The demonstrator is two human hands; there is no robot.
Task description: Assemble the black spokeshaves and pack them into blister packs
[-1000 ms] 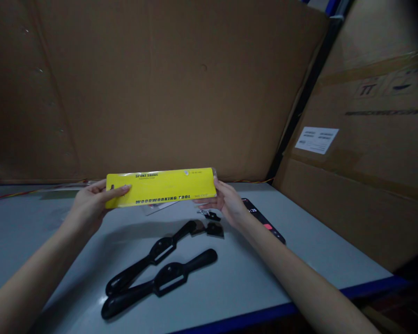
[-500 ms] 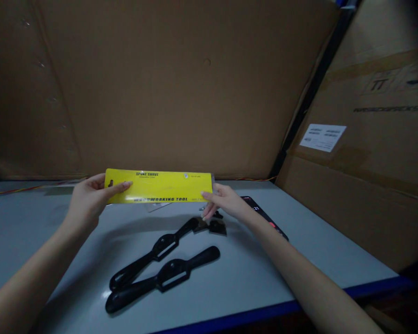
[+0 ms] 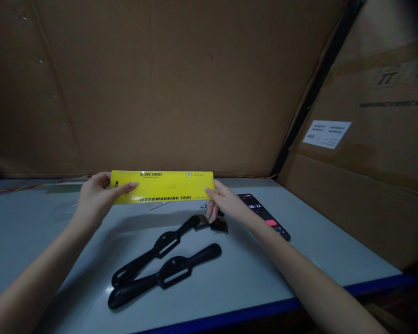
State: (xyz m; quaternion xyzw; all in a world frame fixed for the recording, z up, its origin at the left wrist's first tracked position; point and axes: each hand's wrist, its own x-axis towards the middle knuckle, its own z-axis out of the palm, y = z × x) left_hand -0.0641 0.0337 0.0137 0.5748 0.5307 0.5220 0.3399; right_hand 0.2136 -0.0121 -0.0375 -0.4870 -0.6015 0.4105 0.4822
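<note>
My left hand (image 3: 95,200) grips the left end of a yellow spokeshave packaging card (image 3: 162,187), with the thumb across its front. My right hand (image 3: 225,202) pinches the card's right end, its fingers hanging just above several small black spokeshave parts (image 3: 218,225). The card is held level above the table. Two black spokeshaves lie below it, side by side and angled: the upper one (image 3: 163,244) and the lower one (image 3: 172,272). Neither hand touches them.
A phone (image 3: 261,211) showing a timer lies right of my right hand on the grey table (image 3: 48,241), which has a blue front edge (image 3: 264,306). Cardboard sheets (image 3: 153,93) and a labelled carton (image 3: 355,199) stand behind. Thin wires (image 3: 28,187) run along the back.
The card has gone from tilted, right end high, to level. My right hand has turned from palm-up beneath the card to fingers hanging down. The view has shifted slightly.
</note>
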